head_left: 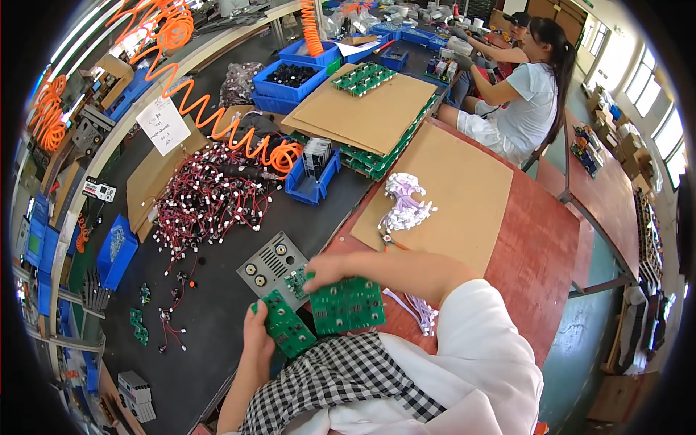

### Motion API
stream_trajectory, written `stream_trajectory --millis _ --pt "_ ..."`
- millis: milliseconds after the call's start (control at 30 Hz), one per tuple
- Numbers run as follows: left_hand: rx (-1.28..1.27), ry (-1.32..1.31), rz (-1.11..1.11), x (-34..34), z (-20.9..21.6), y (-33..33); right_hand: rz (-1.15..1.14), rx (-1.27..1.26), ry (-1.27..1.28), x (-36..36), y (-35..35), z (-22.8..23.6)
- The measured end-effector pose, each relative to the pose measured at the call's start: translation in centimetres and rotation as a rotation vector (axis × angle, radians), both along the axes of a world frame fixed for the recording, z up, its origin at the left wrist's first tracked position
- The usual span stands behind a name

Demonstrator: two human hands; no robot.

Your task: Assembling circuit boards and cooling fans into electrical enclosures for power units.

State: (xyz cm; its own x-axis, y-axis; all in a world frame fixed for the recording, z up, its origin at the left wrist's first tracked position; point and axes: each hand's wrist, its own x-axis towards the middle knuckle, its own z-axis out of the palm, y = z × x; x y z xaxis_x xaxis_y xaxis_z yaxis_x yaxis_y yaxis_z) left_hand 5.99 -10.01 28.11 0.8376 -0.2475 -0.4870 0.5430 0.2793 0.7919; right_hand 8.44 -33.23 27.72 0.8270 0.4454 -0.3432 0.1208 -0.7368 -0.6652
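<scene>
Where cards fill it, blue bin (310, 187).

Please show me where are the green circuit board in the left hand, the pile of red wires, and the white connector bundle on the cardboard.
green circuit board (288, 328): head view, middle of its face.
pile of red wires (210, 199): head view, centre of the heap.
white connector bundle (406, 203): head view, its middle.

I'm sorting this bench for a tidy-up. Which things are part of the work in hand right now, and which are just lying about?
In hand:
- left hand holds a green circuit board
- right hand rests on a second green board
- grey metal plate just beyond the hands

Lying about:
- red wire bundles
- white connector leads
- orange coiled hose
- blue bins
- cardboard sheets
</scene>
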Motion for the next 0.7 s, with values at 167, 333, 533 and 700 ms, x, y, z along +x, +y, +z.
stream_trajectory --millis 167,333,533,700 --pt "-0.210 0.116 0.134 2.6 -0.9 4.6 -0.773 0.522 -0.045 5.1 -11.1 3.1" --pt "-0.201 0.235 0.223 1.2 -1.0 7.1 -1.392 1.206 -0.123 13.4 -18.9 3.3" --pt "-0.178 0.249 0.319 -0.1 -2.1 7.7 -1.651 1.645 -0.227 23.4 -21.5 3.3" --pt "-0.166 0.277 0.400 -0.8 -0.8 6.9 -1.791 0.957 -0.386 25.1 -24.7 2.4"
